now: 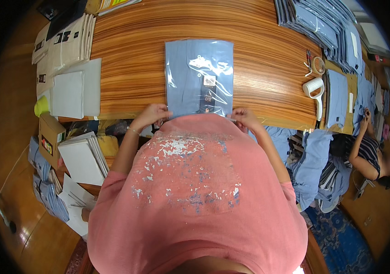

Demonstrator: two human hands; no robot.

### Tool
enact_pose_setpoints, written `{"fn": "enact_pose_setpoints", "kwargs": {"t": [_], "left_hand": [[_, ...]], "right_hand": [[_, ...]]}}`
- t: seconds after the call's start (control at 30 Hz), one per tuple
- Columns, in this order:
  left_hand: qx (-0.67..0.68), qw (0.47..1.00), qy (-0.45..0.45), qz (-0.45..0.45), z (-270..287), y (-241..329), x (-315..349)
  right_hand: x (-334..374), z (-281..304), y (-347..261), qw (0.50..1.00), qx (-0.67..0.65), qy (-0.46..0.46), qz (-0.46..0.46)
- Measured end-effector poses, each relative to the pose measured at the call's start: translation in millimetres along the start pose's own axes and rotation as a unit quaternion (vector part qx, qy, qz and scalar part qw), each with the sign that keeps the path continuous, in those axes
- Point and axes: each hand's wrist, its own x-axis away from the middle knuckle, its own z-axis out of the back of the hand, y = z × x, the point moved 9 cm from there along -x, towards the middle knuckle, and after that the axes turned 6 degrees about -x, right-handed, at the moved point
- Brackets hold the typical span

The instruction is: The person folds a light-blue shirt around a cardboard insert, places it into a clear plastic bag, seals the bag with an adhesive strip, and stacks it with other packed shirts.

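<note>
A folded blue shirt [181, 73] lies in a clear plastic bag [223, 68] at the near edge of the table, with a dark tag [208, 95] on its front. My left hand [153, 116] is closed at the bag's near left corner, fingers pinching its edge. At the near right corner, my right hand [246, 119] pinches the bag's edge in the same way. The bag's nearest edge is partly hidden behind my pink shirt [195, 192].
On the right lie a lint roller [315, 86], a tape roll [318, 65], small snips [309, 57] and stacked blue shirts [314, 23]. Bagged beige garments [74, 45] and white sheets [68, 93] sit left. Another person [366, 153] works at far right.
</note>
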Motion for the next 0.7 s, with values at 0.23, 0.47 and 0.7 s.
{"fn": "enact_pose_setpoints", "kwargs": {"t": [0.23, 0.47, 0.7], "left_hand": [[0.005, 1.0, 0.01, -0.015, -12, -28, -5], [-0.047, 0.996, 0.065, -0.047, 10, 31, -6], [-0.335, 0.822, 0.413, -0.206, 72, 115, 3]], "right_hand": [[-5, -8, 25, 0.999, 0.02, -0.019, 0.026], [-22, 4, -33, 0.991, 0.118, 0.033, 0.047], [-1, -11, -179, 0.775, 0.418, 0.247, 0.405]]}}
